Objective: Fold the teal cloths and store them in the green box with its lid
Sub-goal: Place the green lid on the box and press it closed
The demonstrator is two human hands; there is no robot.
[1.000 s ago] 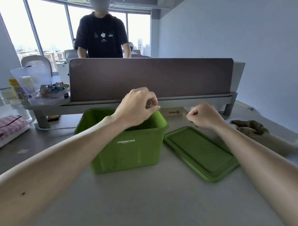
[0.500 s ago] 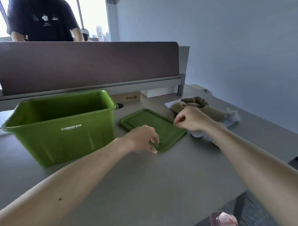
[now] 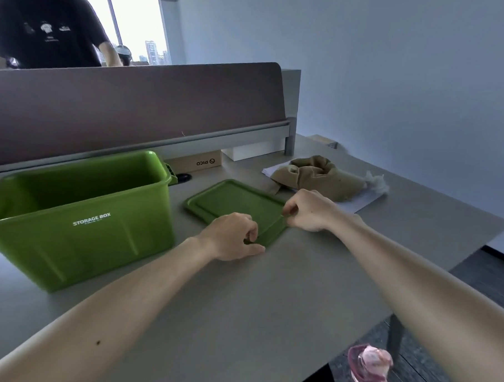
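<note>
**Head view, lid-handling stage.** The green box (image 3: 79,221) is standing open on the grey table (image 3: 269,307), at 9 o'clock from the lid (image 3: 233,200), with its "STORAGE BOX" lettering facing the viewer. Its near wall is hiding the floor of the box, so its contents cannot be told. The lid is lying flat on the table, just beside the box and apart from it.

The left hand (image 3: 231,236) is curling its fingers over the lid's corner at 6 o'clock and pinching the rim, with the thumb lying along the table beneath. The right hand (image 3: 310,210) is pinching the lid's corner at 3 o'clock with its fingers curled inward. Whether the lid is already rising off the table cannot be told.

At 1 o'clock from the lid, a tan cloth bag (image 3: 318,176) is slumping on a white sheet (image 3: 360,200). At 12 o'clock, a cardboard carton (image 3: 194,162) is lying under the brown desk divider (image 3: 133,107). Beyond the divider, at 11 o'clock, a person in a dark T-shirt (image 3: 47,29) is standing. Off the table's edge at 5 o'clock, a pink object (image 3: 370,366) is showing, too blurred to identify.
</note>
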